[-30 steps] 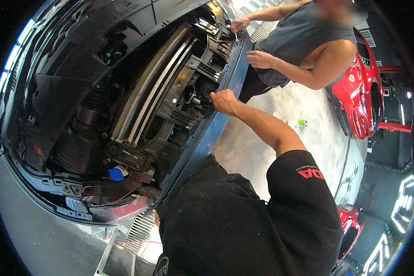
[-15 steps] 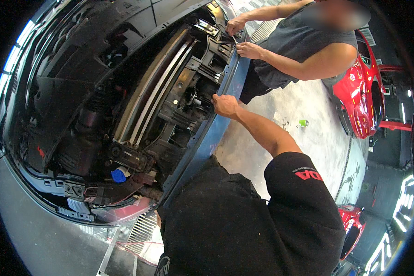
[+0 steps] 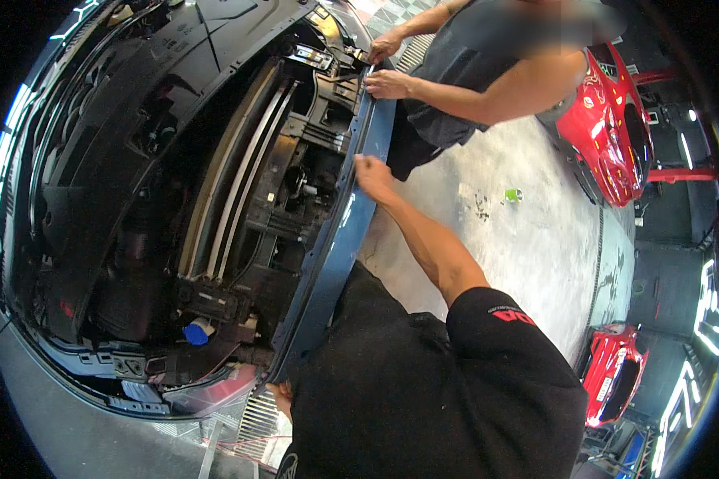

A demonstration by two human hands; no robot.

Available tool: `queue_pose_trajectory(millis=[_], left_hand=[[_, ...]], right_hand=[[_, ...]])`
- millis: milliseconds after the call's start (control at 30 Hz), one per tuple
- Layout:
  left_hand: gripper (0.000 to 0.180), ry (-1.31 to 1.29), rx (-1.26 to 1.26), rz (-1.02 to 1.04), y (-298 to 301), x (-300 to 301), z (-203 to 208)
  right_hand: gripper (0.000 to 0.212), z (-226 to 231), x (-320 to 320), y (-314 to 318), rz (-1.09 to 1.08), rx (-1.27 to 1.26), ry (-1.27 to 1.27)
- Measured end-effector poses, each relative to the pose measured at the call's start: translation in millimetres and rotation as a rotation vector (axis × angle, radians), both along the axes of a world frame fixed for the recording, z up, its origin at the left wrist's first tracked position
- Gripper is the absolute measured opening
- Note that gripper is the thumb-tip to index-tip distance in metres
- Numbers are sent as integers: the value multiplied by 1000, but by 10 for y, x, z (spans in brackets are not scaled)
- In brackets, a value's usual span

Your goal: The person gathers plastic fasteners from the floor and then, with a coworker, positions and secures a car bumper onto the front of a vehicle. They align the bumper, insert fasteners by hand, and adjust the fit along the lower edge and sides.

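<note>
A blue front bumper (image 3: 345, 231) runs along the open front of a car. My right hand (image 3: 373, 177) is closed at the bumper's upper edge, its fingers curled over the rim. Down at the near end, my left hand (image 3: 281, 397) shows only in part beside the bumper's corner; my black shirt hides the rest, and its grip cannot be made out. At the far end, another person's hands (image 3: 387, 70) work at the same edge. Behind the bumper lie the radiator (image 3: 236, 172) and a blue-capped filler neck (image 3: 197, 331).
The dark raised hood (image 3: 128, 104) fills the left. A person in a grey sleeveless top (image 3: 447, 68) stands close on the far right side. A green can (image 3: 513, 195) is on the pale floor (image 3: 447, 231). Red cars (image 3: 595, 132) stand farther right; a metal frame (image 3: 209, 451) is below.
My right hand has shifted along the bumper's edge, and more of my left hand shows by the near corner. The view has moved, so the car sits lower and farther left.
</note>
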State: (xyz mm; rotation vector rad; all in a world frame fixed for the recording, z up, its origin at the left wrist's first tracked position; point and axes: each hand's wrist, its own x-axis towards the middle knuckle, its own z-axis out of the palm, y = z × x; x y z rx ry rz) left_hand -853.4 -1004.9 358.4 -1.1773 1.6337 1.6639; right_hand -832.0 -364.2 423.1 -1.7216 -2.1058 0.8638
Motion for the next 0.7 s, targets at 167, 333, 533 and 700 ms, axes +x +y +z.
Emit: queue_pose_trajectory(millis=[167,333,533,700], left_hand=[[63,47,-44,225,276,270,24],[59,18,-47,324,355,275,179],[58,-38,-56,396,608,138,-8],[71,-90,-204,485,624,183,-3]], right_hand=[[49,-580,548,1229,-524,-396,505],[43,-807,259,2085,-500,-622,388],[30,-1141,465,3781,-834,-1919,1109],[31,184,-335,3816,222,-2028,95]])
